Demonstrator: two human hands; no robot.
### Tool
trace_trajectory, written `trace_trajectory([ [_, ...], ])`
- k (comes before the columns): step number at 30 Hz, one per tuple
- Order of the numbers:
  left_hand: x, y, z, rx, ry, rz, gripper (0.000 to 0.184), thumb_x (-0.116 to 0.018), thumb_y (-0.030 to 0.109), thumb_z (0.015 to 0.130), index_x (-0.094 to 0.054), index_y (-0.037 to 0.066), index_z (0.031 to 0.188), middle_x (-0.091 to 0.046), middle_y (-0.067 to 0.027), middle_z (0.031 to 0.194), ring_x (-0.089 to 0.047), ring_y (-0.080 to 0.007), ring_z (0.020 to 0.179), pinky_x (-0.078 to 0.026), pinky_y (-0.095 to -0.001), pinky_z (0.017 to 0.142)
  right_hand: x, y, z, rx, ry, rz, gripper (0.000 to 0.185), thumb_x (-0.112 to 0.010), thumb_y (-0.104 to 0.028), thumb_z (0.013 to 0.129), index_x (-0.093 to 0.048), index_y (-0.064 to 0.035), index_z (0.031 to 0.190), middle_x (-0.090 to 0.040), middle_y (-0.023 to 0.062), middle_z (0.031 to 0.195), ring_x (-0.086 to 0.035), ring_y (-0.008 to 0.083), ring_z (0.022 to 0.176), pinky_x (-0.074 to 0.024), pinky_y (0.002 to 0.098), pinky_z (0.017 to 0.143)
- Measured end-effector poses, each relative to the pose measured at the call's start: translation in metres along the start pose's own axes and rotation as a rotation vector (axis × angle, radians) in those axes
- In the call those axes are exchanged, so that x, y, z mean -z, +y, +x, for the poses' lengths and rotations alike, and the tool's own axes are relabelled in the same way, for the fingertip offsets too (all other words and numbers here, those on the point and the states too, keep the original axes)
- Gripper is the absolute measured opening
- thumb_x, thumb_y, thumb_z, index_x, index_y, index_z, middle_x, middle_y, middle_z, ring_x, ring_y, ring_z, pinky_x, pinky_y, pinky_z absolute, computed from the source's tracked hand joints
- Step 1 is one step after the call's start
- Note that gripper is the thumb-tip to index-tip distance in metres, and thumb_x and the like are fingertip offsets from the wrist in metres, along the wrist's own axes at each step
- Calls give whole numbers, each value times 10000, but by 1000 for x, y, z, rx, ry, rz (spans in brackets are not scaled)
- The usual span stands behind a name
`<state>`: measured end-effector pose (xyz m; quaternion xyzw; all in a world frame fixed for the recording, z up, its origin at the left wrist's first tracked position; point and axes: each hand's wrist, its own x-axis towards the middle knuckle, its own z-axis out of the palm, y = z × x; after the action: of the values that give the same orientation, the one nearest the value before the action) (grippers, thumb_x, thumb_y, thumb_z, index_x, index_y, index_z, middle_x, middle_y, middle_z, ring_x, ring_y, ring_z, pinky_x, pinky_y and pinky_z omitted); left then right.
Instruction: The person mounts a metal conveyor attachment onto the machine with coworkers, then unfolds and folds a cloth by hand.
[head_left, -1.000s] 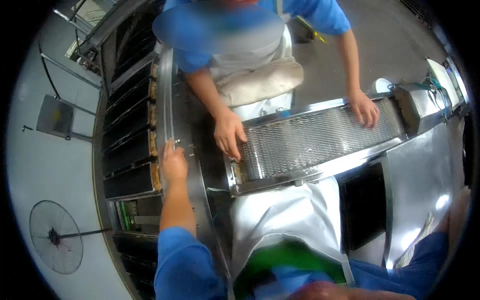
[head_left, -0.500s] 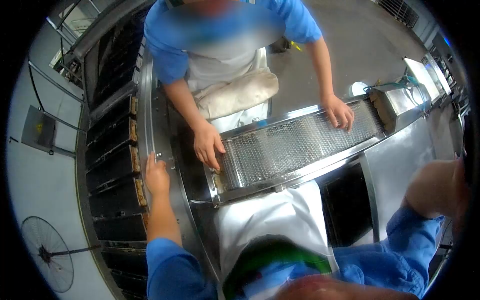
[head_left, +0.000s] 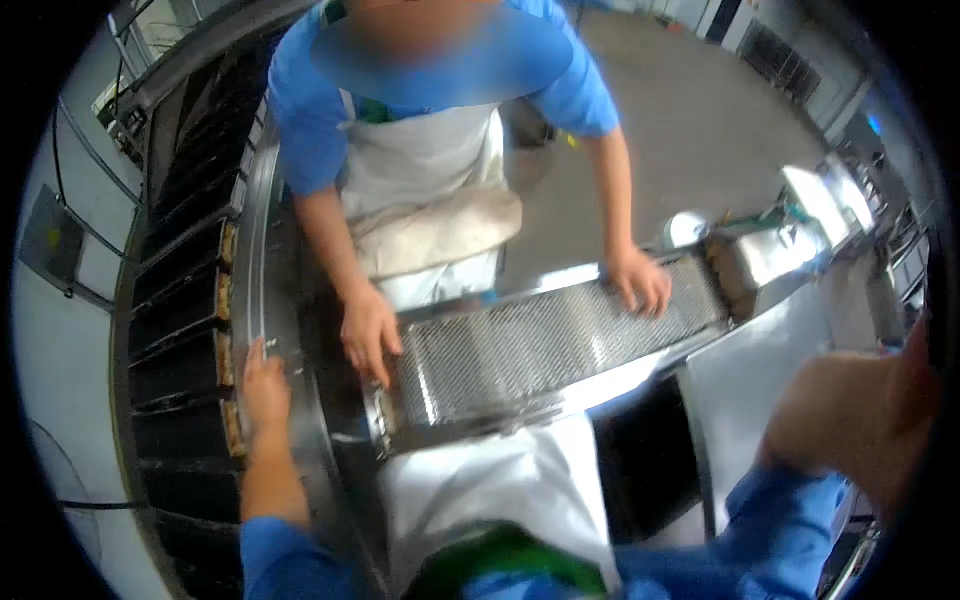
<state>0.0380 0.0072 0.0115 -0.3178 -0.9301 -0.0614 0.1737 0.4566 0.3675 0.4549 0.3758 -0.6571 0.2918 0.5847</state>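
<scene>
One of this person's own hands shows, the left hand (head_left: 267, 385), at 8 o'clock. Its fingers are close together and touch the long metal rail (head_left: 256, 290), with the first finger poking out near a little knob; I cannot tell if they grip anything. The right arm (head_left: 835, 430) is bent at 4 o'clock, and the right hand is out of view, so I cannot tell how wide it is or what it has. The rail runs beside a row of black trays (head_left: 178, 368) at 9 o'clock. The trays have yellow-brown stuff (head_left: 227, 300) on the ends by the rail, but what is inside is too dark to tell. In the middle, a shiny metal frame (head_left: 620, 383) holds a bumpy mesh belt (head_left: 530, 355). A co-worker (head_left: 415, 160) stands at 11 o'clock, with one hand (head_left: 372, 335) at the belt's 8 o'clock end and the other hand (head_left: 640, 280), fingers a bit spread, on the mesh at 3 o'clock. Just past the belt, at 2 o'clock, is a round white tub (head_left: 685, 228); I cannot tell what is in it.
</scene>
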Motion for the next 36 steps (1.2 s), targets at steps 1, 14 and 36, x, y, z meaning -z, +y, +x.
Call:
trace_trajectory([
  [1, -6, 2, 1, 16, 26, -11, 69, -599, -11, 765, -637, 45, 778, -509, -186, 1318, -476, -332, 1236, -426, -401, 992, 1, 3, 3, 27, -20, 8, 597, -388, -510, 920, -505, -47, 1279, -480, 184, 1348, -387, 373, 1279, -160, 630, 1083],
  [14, 3, 0, -2, 21, -24, -15, 33, -626, 22, 763, -635, 49, 780, -509, -156, 1332, -473, -323, 1246, -429, -389, 994, 5, 9, -19, 4, 40, -7, 571, -389, -489, 924, -485, -61, 1291, -473, 180, 1351, -397, 364, 1267, -180, 614, 1076],
  [36, 19, 10, 2, 56, -86, -20, 79, -590, 30, 788, -659, 60, 810, -501, -156, 1340, -468, -325, 1247, -425, -395, 989, -7, 19, -14, -18, 8, 57, 531, -391, -453, 931, -453, -85, 1310, -462, 173, 1357, -415, 350, 1247, -214, 588, 1065],
])
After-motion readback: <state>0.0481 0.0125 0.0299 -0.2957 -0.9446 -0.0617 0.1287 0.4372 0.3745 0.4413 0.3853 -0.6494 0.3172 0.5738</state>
